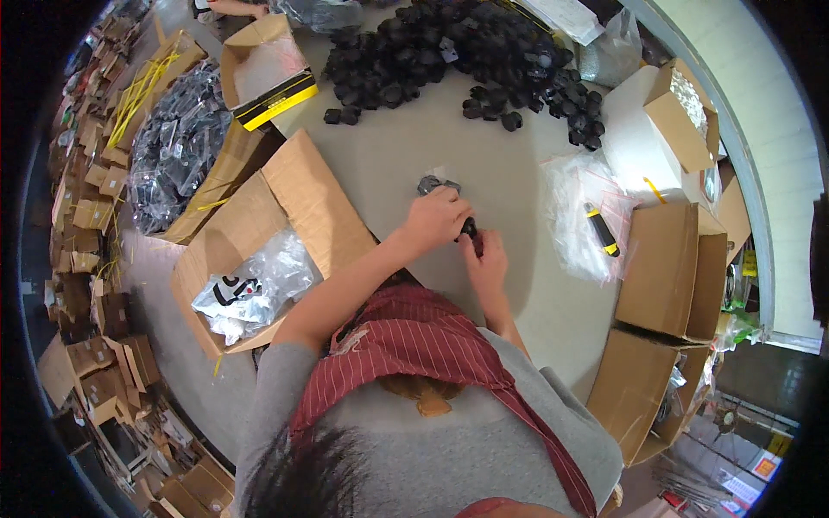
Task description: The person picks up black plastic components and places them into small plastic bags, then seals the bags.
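Over the grey table both my hands meet at a small black part [468,228], rounded and dark, mostly covered by fingers. My left hand [437,217] comes in from the left with its fingers curled down around it. Closed fingers of my right hand [485,257] press against the part's near side. A greyish dark piece [428,184] pokes out just beyond the left fingers; whether it is held or lies on the table, I cannot tell. Farther off lies a big heap of similar-looking black parts [406,52].
An open carton [315,186] with clear plastic bags stands at left, beside a box of bagged dark parts [177,142]. Clear bags [570,207] and a black-yellow utility knife [602,230] lie at right. Cartons [661,268] line the right edge.
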{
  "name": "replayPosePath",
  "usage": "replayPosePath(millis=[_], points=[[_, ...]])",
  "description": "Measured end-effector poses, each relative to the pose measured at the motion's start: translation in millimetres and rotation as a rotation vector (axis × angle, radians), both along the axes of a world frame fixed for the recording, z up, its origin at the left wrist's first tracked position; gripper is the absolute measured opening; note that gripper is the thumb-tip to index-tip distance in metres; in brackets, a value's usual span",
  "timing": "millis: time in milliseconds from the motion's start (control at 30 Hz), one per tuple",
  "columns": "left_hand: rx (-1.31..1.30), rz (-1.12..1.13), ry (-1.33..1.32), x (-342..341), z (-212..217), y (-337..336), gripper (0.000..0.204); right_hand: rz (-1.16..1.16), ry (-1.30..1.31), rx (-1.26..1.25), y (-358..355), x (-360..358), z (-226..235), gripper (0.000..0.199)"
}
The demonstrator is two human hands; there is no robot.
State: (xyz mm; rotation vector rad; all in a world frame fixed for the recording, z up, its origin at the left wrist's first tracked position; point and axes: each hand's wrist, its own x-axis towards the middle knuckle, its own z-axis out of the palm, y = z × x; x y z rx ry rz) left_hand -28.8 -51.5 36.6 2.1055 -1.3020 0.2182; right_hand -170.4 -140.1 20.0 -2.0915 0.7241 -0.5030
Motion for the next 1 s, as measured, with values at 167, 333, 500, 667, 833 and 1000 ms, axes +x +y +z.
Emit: replayPosePath(millis=[167, 333, 500, 667, 833, 1000], points=[[-0.021, -0.144, 0.006, -13, -8, 4, 0.010, 0.090, 0.031, -0.083, -7, -9, -27, 0.027], [-0.004, -0.248, -0.044, -13, -13, 21, 0.028, 0.287, 0.189, 0.320, -27, -3, -17, 0.032], [0.108, -0.219, -0.029, -20, -11, 31, 0.048, 0.210, 0.236, 0.212, -37, 4, -15, 0.026], [0.093, -0.221, -0.149, -21, -14, 31, 0.052, 0.172, -0.026, 0.083, -39, 12, -5, 0.019], [0.110, -0.163, -0.077, -22, -13, 26, 0.049, 0.246, -0.074, -0.353, -37, 14, -34, 0.010], [0.157, -0.001, -0.011, -17, -29, 27, 0.044, 0.258, -0.048, -0.399, -22, 9, -35, 0.008]])
